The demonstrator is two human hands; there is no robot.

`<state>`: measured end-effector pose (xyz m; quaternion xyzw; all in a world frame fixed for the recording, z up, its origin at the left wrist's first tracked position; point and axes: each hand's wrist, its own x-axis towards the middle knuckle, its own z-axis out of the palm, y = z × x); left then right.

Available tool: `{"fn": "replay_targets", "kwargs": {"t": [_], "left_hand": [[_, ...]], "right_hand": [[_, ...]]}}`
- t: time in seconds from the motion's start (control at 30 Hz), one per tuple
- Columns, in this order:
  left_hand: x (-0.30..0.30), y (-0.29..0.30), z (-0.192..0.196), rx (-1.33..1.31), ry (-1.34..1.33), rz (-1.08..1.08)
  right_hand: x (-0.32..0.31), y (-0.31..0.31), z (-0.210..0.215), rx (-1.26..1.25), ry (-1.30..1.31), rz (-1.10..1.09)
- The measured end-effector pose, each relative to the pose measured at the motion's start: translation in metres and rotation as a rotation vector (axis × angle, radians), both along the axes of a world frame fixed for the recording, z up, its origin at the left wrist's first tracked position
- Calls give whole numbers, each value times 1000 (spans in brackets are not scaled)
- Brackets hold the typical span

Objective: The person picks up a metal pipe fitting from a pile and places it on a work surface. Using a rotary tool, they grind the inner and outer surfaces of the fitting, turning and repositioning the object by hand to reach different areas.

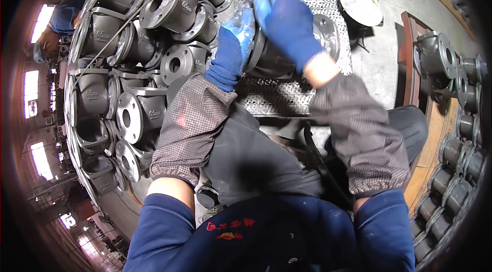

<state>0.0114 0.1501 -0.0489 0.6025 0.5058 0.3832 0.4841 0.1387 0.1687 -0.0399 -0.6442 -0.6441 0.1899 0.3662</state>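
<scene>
A grey cast-metal valve body (271,59) with flanged ends lies on its side on the metal mesh table top (277,99) in front of me. My left hand (241,28), in a blue work glove, grips the rim of its left flange, palm against the outer face. Over the top of the same flange reaches my right hand (282,13), gloved alike and slightly blurred. Its fingers are closed at the rim, close to the left fingertips; whatever they hold is hidden. The right flange (326,36) shows past my right wrist.
Many grey valve bodies (177,8) are stacked at the left. A round stool (360,5) stands beyond the table at the right. More flanged castings (435,56) line the right side, near a reddish metal frame (408,62). Another person's blue sleeve (65,15) appears at far left.
</scene>
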Motion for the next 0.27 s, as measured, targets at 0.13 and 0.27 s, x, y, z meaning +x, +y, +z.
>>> {"fn": "replay_targets", "kwargs": {"t": [0.13,0.27], "left_hand": [[-15,-5,-12,92,-100,-11],[2,-14,2,-56,-188,19]], "right_hand": [[-28,-116,-12,246,70,54],[-8,-158,-28,107,544,226]]}}
